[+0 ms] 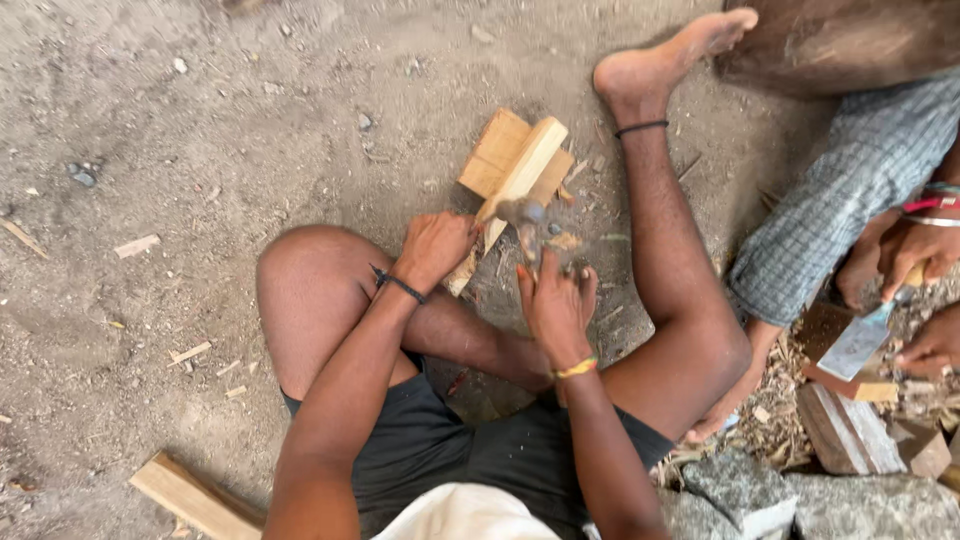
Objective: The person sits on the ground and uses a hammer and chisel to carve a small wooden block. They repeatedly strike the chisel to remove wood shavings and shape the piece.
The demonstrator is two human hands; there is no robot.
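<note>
I sit on bare dirt with my knees spread. My left hand (435, 248) grips the near end of a pale wooden strip (527, 160). That strip lies slanted across a small flat wooden block (495, 148) on the ground. My right hand (557, 300) is closed around the handle of a small hammer. The blurred hammer head (523, 212) hangs just above the strip's near end, between my two hands. Chips of wood lie around the block.
At the right sits a co-worker in a checked cloth (850, 190), whose hands hold a flat metal blade (858, 343) over a wood block (840, 425). Grey stones (745, 490) lie at the bottom right, and a plank (195, 497) at the bottom left. My right leg (670, 250) stretches out beside the block.
</note>
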